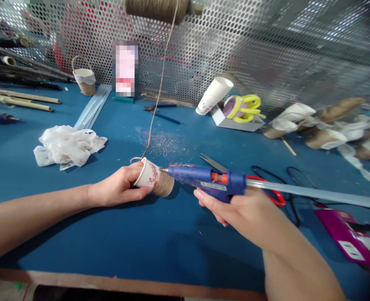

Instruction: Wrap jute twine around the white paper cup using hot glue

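Note:
My left hand point(122, 184) grips a white paper cup point(147, 174) with a red print, tilted on its side, its rim toward the hand. Brown twine point(164, 184) is wound around the cup's base end, and a loose strand runs up from the cup to a large spool point(156, 9) above. In my right hand point(235, 209) is a blue hot glue gun point(204, 177), a long clear glue stick point(313, 194) reaching out of its back. The gun's metal nozzle meets the side of the cup near the twine's edge, though exact contact is hard to tell.
Scissors point(276, 196) with red handles lie behind the gun among black cords. Crumpled white lace point(67, 144) and glue sticks point(92, 106) are at left, near a finished twine basket point(86, 83). Pliers point(164, 113), stacked cups point(214, 94) and a purple power strip point(350, 238) lie around.

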Demonstrator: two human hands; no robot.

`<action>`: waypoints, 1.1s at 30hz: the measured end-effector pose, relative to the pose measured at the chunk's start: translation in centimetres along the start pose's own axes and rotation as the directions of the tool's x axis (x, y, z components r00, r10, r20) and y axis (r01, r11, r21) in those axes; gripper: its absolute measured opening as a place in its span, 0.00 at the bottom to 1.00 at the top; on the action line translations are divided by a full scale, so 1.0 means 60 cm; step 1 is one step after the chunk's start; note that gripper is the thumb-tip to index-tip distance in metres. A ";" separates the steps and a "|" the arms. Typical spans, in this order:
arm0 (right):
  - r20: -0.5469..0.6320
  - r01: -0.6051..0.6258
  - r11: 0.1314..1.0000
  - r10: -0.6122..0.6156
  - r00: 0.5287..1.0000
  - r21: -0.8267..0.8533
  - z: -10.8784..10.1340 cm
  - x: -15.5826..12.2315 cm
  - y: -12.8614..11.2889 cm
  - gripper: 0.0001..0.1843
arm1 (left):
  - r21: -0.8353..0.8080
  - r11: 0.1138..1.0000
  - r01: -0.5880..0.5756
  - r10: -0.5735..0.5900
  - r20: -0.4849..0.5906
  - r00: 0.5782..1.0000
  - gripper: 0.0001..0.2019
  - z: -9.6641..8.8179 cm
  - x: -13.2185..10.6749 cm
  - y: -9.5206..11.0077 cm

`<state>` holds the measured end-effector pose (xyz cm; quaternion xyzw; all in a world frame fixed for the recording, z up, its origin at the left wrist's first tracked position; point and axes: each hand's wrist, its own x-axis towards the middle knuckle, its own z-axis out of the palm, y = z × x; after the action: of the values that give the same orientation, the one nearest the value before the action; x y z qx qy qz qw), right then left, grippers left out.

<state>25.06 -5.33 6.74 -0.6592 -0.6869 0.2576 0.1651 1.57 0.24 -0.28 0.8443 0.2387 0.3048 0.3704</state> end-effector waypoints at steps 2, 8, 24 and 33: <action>0.002 0.009 1.000 -0.009 1.000 -0.016 -0.001 -0.004 0.002 0.19 | -0.002 1.000 0.006 -0.006 0.002 1.000 0.06 0.000 0.000 0.000; 0.020 0.037 0.999 -0.036 0.999 -0.031 -0.006 -0.006 0.002 0.20 | -0.014 1.000 0.026 -0.026 0.000 1.000 0.06 0.001 -0.001 -0.002; 0.017 0.050 0.997 -0.049 0.999 -0.051 -0.002 -0.015 0.008 0.16 | -0.022 0.995 0.097 -0.096 0.014 0.995 0.08 0.003 -0.002 -0.002; 0.008 0.203 0.977 -0.203 0.979 -0.067 -0.002 -0.010 0.007 0.14 | -0.077 0.995 0.060 -0.060 0.001 0.998 0.07 0.001 -0.001 -0.001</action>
<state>25.53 -5.93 6.68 -0.5907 -0.7590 0.2165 0.1677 1.53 0.23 -0.38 0.8218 0.2522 0.3030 0.4115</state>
